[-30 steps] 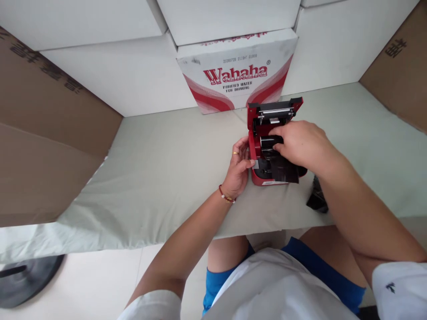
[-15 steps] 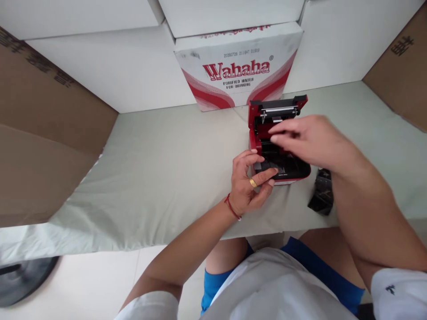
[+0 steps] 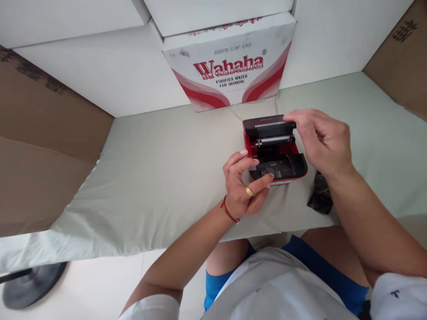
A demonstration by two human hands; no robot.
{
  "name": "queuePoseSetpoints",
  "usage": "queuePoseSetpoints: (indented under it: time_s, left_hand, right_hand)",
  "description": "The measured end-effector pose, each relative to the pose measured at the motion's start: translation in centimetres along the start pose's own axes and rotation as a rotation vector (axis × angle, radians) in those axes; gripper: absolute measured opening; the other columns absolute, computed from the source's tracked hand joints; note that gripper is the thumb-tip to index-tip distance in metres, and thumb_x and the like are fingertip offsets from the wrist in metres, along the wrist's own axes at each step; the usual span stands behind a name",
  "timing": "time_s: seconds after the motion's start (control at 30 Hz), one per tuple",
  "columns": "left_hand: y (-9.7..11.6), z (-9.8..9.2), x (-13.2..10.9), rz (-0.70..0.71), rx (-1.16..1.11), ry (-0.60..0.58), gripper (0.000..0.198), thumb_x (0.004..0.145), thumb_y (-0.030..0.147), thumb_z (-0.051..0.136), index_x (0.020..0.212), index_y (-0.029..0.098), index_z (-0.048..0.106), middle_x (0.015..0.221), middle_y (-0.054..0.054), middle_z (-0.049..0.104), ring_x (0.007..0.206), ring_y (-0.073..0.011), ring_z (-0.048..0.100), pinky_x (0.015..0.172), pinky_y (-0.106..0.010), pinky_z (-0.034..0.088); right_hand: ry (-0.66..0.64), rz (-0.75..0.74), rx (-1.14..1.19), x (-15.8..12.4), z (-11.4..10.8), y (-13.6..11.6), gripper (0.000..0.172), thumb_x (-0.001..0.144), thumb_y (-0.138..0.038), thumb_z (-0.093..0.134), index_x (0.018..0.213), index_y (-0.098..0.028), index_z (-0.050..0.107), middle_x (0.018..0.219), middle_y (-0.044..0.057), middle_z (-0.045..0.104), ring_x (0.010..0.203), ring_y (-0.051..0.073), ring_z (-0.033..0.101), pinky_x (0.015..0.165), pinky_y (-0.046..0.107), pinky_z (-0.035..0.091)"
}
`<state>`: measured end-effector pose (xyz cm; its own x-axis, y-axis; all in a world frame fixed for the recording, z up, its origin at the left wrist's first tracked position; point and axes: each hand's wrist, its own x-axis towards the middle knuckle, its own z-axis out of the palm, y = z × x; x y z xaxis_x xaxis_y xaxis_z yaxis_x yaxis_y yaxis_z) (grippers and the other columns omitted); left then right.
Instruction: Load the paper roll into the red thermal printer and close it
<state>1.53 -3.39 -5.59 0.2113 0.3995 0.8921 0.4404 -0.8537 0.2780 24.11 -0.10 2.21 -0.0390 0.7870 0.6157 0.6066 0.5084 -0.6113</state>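
Note:
A small red and black thermal printer sits on the cloth-covered table, its black lid partly raised. Beneath the lid a roller with metal ends spans the red inner compartment. My left hand, with a gold ring and a red cord bracelet, grips the printer's front left corner, fingers curled over its edge. At the lid's right end my right hand has its fingertips on the edge, thumb bent below. Beside the printer, below my right wrist, lies a crumpled black shiny packet, partly covered by the forearm.
Behind the printer stands a white and red water carton against stacked white boxes. Brown cardboard boxes flank the table at left and right. The green cloth hangs over the near edge. A round black base stands on the floor.
My right hand has moved from over the printer's compartment to the lid's right end. The lid has swung down from nearly upright to partly lowered. My left hand stays at the corner.

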Motion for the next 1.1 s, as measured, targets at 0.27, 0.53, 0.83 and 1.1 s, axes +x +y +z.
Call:
queuePoseSetpoints:
  time_s: [0.27,0.53,0.83,1.1]
  left_hand:
    - [0.1,0.0,0.0,-0.033,-0.07,-0.046,0.023,0.101,0.025,0.065,0.122,0.032,0.073,0.13,-0.007,0.065,0.142,-0.0301,0.06,0.124,-0.058,0.049]
    - [-1.6,-0.4,0.4,-0.378,-0.361,-0.037,0.051,0.116,0.047,0.044,0.165,0.034,0.049,0.14,-0.008,0.08,0.148,-0.0288,0.069,0.136,-0.06,0.037]
    - [-2.0,-0.1,0.9,-0.577,-0.489,-0.025,0.038,0.109,0.04,0.067,0.146,0.034,0.066,0.118,-0.003,0.084,0.124,-0.0243,0.079,0.116,-0.047,0.057]
    - [-4.7,0.1,0.0,-0.731,-0.556,-0.106,0.095,0.09,0.074,0.079,0.169,0.053,0.031,0.182,-0.002,0.043,0.174,-0.0298,0.037,0.135,-0.051,0.044]
  right_hand:
    - [-0.155,-0.138,0.036,-4.5,-1.0,1.5,0.035,0.114,-0.024,0.058,0.138,-0.029,0.082,0.142,0.008,0.082,0.142,0.027,0.073,0.126,0.053,0.054]
    - [-0.125,-0.096,0.069,-4.6,-0.6,1.2,0.037,0.115,-0.024,0.054,0.136,-0.031,0.083,0.141,0.005,0.082,0.142,0.027,0.073,0.126,0.054,0.053]
    - [-0.185,-0.064,0.041,-5.0,-1.0,1.2,0.04,0.115,-0.038,0.049,0.138,-0.038,0.081,0.143,0.004,0.081,0.142,0.032,0.072,0.125,0.063,0.052]
    - [-0.023,-0.309,-0.02,-6.5,-1.6,1.2,0.041,0.114,-0.048,0.046,0.133,-0.052,0.082,0.116,0.003,0.085,0.115,0.033,0.068,0.098,0.055,0.059]
